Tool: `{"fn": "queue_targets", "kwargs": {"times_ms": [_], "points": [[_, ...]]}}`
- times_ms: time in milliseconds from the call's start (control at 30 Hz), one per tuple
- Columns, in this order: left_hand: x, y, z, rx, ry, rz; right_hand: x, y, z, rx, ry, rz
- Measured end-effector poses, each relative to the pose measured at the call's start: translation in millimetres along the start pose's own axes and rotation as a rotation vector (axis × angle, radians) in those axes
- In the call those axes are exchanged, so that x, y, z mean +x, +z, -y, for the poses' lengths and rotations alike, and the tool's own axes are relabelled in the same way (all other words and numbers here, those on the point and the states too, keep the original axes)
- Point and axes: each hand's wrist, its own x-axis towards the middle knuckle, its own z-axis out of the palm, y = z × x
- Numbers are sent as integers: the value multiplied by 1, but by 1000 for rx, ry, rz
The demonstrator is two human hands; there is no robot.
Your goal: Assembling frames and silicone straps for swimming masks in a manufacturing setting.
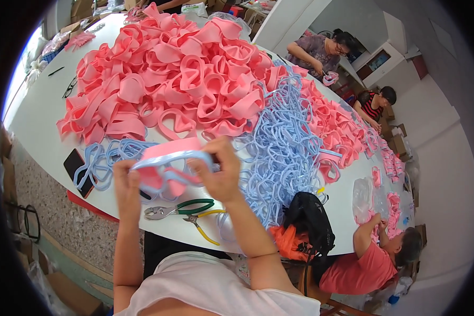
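In front of me, above the near part of the white table (31,142), I hold a soft pink loop-shaped piece (171,146) with a glossy light-blue ring (180,155) along its edge. My left hand (126,187) is closed on its left end. My right hand (222,169) grips the right end, fingers curled round the rim. Both hands are slightly blurred. Behind them rises a big heap of similar pink pieces (189,73). A pile of loose light-blue rings (279,131) lies to the right, and a smaller bunch of blue rings (97,158) to the left.
Green-handled pliers (195,205) and yellow-handled cutters (200,225) lie close below my hands. A dark phone (75,164) is at the left edge. A black bag (309,221) and an orange plastic bag (288,241) stand near right. A person in a red shirt (358,266) and others work along the right side.
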Motion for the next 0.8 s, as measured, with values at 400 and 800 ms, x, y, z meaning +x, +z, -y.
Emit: {"fn": "queue_targets", "kwargs": {"times_ms": [400, 800], "points": [[0, -38, -4, -245, -103, -212, 35, -354, -157, -1626, 483, -446], [-20, -52, -2, -196, -133, -263, 45, -77, -81, -441, 302, 459]]}}
